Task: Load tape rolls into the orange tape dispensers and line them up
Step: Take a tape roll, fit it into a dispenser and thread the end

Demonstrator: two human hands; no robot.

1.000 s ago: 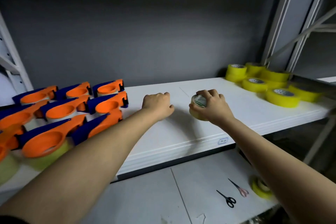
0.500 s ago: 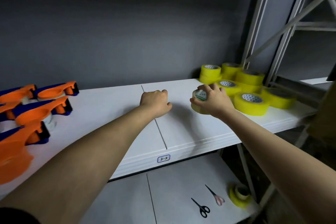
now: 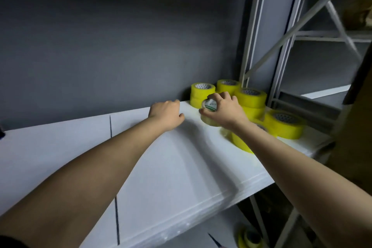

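My right hand (image 3: 226, 110) grips a pale yellowish tape roll (image 3: 209, 109) with a white and green core, held tilted just above the white shelf (image 3: 161, 167). Right behind it stand several bright yellow tape rolls (image 3: 250, 96), some stacked two high. My left hand (image 3: 166, 113) rests on the shelf as a loose fist, holding nothing, a short way left of the held roll. No orange dispenser is in view.
A grey wall backs the shelf. White metal uprights and diagonal braces (image 3: 281, 32) rise at the right, behind the rolls. One more yellow roll (image 3: 248, 238) lies on the lower shelf at the bottom right, beside a dark pointed tip.
The view has swung right, so the orange dispensers have left the frame. My right hand has carried the pale roll up to the yellow stack. My left hand stays curled on the shelf.
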